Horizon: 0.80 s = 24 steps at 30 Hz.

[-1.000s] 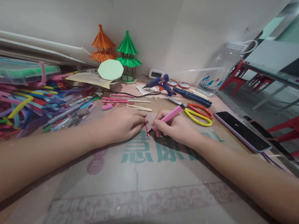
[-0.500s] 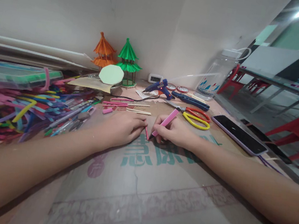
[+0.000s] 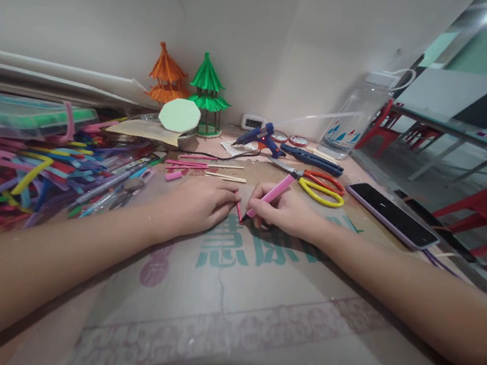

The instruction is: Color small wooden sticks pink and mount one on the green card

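Observation:
My right hand (image 3: 288, 208) grips a pink marker (image 3: 275, 193), its dark tip down at the near end of a short, thin pink stick (image 3: 240, 211). My left hand (image 3: 204, 201) rests on the printed cardboard (image 3: 168, 318), with its fingertips closed on the far end of that stick. Left of the fingers lies the marker's pink cap (image 3: 173, 176). Just beyond are several pink sticks (image 3: 186, 165) and plain wooden sticks (image 3: 226, 177).
Scissors (image 3: 322, 189), a blue glue gun (image 3: 259, 137) and a phone (image 3: 391, 215) lie right of centre. A clear bottle (image 3: 348, 122) stands behind them. Orange (image 3: 166, 76) and green (image 3: 209, 89) pagoda models stand at the wall; pipe cleaners (image 3: 11, 172) crowd the left.
The whole view has shifted slightly. Both hands stay in nearly the same place, with the marker tip still at the near end of the pink stick.

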Each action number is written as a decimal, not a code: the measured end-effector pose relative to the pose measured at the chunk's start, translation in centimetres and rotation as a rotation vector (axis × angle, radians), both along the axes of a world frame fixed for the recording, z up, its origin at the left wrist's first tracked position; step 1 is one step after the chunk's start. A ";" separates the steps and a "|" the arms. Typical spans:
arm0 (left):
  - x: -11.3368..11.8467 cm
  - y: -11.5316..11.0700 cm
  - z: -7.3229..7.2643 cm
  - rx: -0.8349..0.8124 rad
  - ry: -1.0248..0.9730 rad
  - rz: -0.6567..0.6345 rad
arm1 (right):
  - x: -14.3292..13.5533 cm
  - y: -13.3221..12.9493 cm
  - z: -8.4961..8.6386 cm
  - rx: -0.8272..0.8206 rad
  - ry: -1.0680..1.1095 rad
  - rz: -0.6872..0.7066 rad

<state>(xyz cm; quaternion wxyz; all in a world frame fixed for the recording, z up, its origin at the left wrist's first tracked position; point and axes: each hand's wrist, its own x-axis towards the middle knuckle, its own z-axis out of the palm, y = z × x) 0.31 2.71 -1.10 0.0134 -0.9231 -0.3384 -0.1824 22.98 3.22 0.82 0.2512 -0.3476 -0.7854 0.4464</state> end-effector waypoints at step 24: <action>0.0 -0.6 0.6 -0.002 0.018 0.194 | -0.4 0.3 -0.1 0.028 0.084 -0.147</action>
